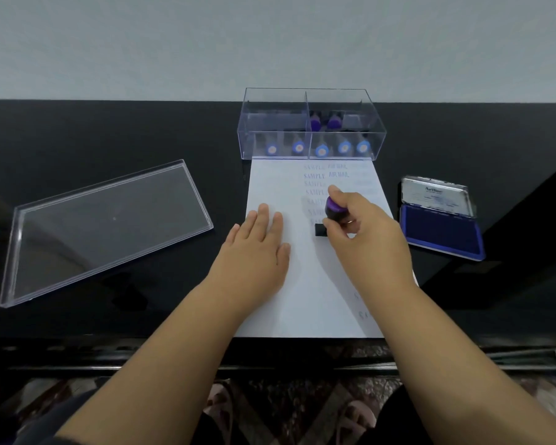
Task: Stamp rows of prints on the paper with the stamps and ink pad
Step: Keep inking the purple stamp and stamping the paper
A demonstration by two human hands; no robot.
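A white sheet of paper lies on the black table, with a column of faint blue "SAMPLE" prints and two "AIR MAIL" prints near its top. My right hand grips a stamp with a purple knob and black base, its base down on the paper below the AIR MAIL prints. My left hand rests flat on the paper's left part, fingers straight. The open blue ink pad sits just right of the paper, its lid up.
A clear plastic box holding several blue- and purple-topped stamps stands at the paper's far edge. Its clear lid lies on the table to the left. A wall rises behind the table. The table's front edge is close to me.
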